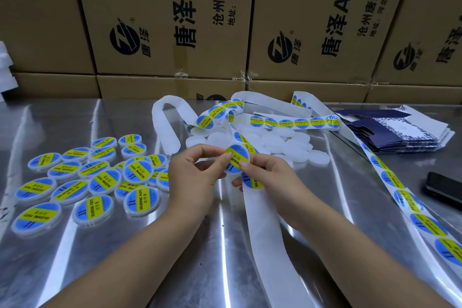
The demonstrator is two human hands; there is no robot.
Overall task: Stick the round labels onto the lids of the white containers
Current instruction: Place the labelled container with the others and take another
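At frame centre, left hand (197,174) and right hand (266,175) both pinch one round label (236,157); uneven release may crease or misalign it.

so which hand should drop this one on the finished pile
Left, probably: the labelled pile lies beside the left hand, which pinches the round label; the right hand would cross over.
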